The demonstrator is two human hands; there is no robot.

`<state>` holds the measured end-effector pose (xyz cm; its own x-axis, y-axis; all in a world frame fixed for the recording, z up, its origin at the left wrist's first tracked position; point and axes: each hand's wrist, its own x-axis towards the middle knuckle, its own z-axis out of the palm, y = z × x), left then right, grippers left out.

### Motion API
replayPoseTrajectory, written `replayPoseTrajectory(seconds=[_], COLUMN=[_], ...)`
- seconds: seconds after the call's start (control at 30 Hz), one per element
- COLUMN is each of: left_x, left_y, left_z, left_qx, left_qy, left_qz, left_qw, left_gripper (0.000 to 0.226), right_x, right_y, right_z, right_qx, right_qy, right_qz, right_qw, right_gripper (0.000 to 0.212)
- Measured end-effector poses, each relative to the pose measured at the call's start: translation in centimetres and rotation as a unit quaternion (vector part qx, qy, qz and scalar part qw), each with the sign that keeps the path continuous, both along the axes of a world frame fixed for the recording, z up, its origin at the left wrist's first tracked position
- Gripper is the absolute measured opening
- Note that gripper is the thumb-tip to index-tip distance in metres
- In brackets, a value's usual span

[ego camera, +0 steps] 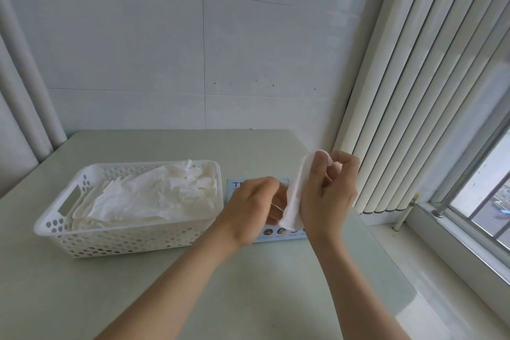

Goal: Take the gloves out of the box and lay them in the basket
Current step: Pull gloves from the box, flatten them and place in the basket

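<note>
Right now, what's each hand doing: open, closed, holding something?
Left hand: closed, pinching the lower end of the glove.
Right hand: closed, pinching the same glove near its top.

Your basket (124,243) is white, its walls perforated with rows of round holes. The gloves (154,196) in it are white, and so is the glove (295,196) you hold. The box (271,239) is pale blue with dark lettering and dark round icons. Worktop (165,298): pale grey-green. Blinds (414,91): cream. Wall (138,50): pale grey.
</note>
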<state>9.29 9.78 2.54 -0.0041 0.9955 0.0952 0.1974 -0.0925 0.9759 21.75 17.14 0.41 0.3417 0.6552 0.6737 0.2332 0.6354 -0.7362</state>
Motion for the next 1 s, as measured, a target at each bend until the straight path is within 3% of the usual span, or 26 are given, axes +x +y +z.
replayPoseTrajectory(seconds=[0.07, 0.1, 0.23, 0.37, 0.6, 0.73, 0.93, 1.0], left_x=[-0.1, -0.1, -0.8, -1.5, -3.1, -4.2, -5.2, -5.1], left_y=[-0.4, -0.4, 0.0, 0.1, 0.9, 0.8, 0.8, 0.7], left_z=[0.9, 0.9, 0.3, 0.4, 0.4, 0.9, 1.4, 1.7], left_qx=[-0.027, -0.027, -0.005, 0.024, 0.06, 0.082, 0.092, 0.108], left_qy=[-0.014, 0.001, 0.024, 0.067, 0.055, 0.05, 0.03, 0.04], left_qz=[-0.037, -0.049, -0.009, 0.046, 0.175, 0.212, 0.212, 0.21], left_qw=[0.999, 0.998, 1.0, 0.996, 0.981, 0.972, 0.972, 0.971], left_gripper=[0.068, 0.069, 0.023, 0.005, 0.026, 0.052, 0.047, 0.047], right_x=[-0.1, -0.2, -0.5, -0.6, -0.8, -1.1, -1.0, -0.9], right_y=[0.2, 0.2, -0.3, -0.8, -1.1, -1.0, -1.1, -1.2], right_z=[-0.2, -0.2, 0.0, 0.5, 0.4, 0.0, 0.6, 0.3], right_qx=[-0.036, -0.048, -0.078, -0.101, -0.102, -0.105, -0.177, -0.208], right_qy=[0.022, 0.033, 0.063, 0.079, 0.067, 0.045, 0.1, 0.076], right_qz=[0.014, 0.025, 0.076, 0.091, 0.135, 0.169, 0.279, 0.312], right_qw=[0.999, 0.998, 0.992, 0.988, 0.983, 0.979, 0.939, 0.924], right_gripper=[0.018, 0.018, 0.017, 0.017, 0.013, 0.016, 0.021, 0.021])
